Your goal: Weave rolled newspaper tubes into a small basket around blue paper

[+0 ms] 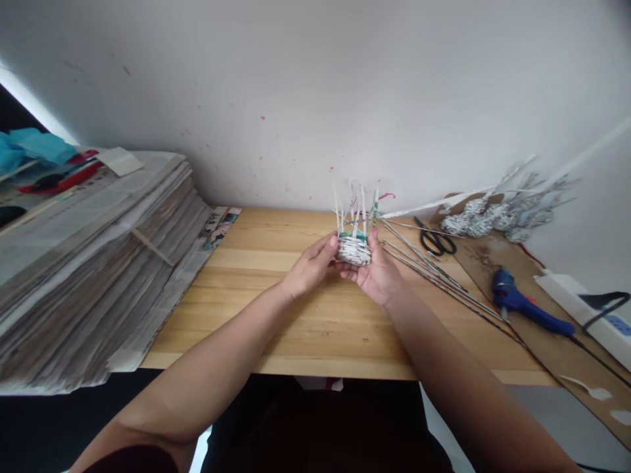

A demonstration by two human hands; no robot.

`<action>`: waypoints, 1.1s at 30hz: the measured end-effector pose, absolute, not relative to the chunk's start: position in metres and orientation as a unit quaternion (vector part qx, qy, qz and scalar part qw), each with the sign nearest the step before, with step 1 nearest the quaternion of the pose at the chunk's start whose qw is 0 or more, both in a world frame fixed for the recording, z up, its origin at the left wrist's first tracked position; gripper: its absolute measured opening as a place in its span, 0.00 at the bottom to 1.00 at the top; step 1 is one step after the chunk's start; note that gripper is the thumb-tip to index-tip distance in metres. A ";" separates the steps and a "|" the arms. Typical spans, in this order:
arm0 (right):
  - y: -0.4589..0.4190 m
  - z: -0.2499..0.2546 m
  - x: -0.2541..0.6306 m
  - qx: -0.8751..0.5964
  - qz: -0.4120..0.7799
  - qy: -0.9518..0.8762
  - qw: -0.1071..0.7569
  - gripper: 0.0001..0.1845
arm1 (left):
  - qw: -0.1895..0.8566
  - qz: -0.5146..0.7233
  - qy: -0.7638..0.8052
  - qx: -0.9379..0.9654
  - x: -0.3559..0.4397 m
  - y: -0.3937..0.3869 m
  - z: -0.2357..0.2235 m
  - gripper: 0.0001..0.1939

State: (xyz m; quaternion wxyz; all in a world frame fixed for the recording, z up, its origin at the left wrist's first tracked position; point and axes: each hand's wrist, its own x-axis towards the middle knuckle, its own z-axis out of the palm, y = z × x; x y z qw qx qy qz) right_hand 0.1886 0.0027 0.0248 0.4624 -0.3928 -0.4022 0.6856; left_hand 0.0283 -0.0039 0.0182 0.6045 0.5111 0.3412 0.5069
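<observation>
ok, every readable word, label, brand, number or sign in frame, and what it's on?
None readable.
Paper stack: faint reddish print on top, too blurred.
Woven paper piece: dark marks, too small to tell if print.
Glue gun, power strip: no legible marking.

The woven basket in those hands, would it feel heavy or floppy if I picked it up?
The woven basket would probably feel light, as it looks made of paper. Its body may be fairly stiff, because the weave is packed closely. The upright strips above could bend easily, since they look narrow and their tips stand free.
</observation>
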 end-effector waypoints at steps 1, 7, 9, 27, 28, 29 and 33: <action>0.002 0.023 0.187 -0.397 0.672 -0.417 0.466 0.36 | 0.597 0.503 0.340 0.524 0.029 -0.006 0.019 0.30; -0.002 0.014 0.184 -0.444 0.589 -0.503 0.451 0.33 | 0.589 0.467 0.337 0.568 0.033 -0.013 0.028 0.30; -0.002 0.011 0.184 -0.455 0.579 -0.514 0.439 0.34 | 0.600 0.450 0.337 0.569 0.034 -0.013 0.028 0.29; -0.010 0.010 0.177 -0.495 0.323 -0.617 0.520 0.33 | 0.500 0.490 0.406 0.588 0.038 -0.012 0.013 0.28; -0.010 0.010 0.176 -0.496 0.321 -0.614 0.524 0.31 | 0.495 0.494 0.400 0.593 0.038 -0.013 0.014 0.27; -0.011 0.009 0.176 -0.496 0.321 -0.612 0.526 0.30 | 0.491 0.498 0.393 0.597 0.038 -0.014 0.014 0.26; -0.011 0.008 0.175 -0.501 0.319 -0.610 0.525 0.28 | 0.466 0.507 0.388 0.613 0.040 -0.016 0.017 0.22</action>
